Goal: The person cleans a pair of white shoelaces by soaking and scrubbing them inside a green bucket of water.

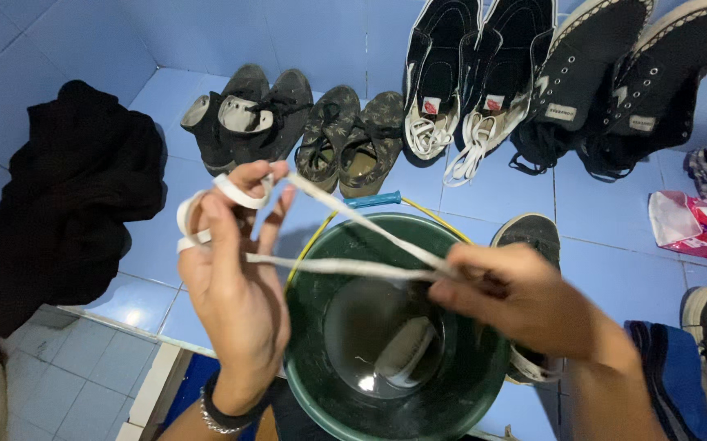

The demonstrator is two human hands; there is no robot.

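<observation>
**White shoelace wound between two hands above a green bucket**

The left hand (235, 278) stands palm up, its fingers (243, 184) spread and slightly curled, with a white shoelace (345, 265) looped around them in several turns. The right hand (517, 302) has its fingers pressed together, pinching two strands of the lace where they meet. The lace runs left to right, nearly level, the upper strand slanting down toward the right hand. Both hands hover over a dark green bucket (468, 384) with a yellow handle and blue grip; something pale lies in its bottom, hard to make out. Far along the blue tiled floor (500, 192) stand pairs of black shoes (484, 73); those at the far right are cut off. A black garment (68, 212) lies at left.
</observation>
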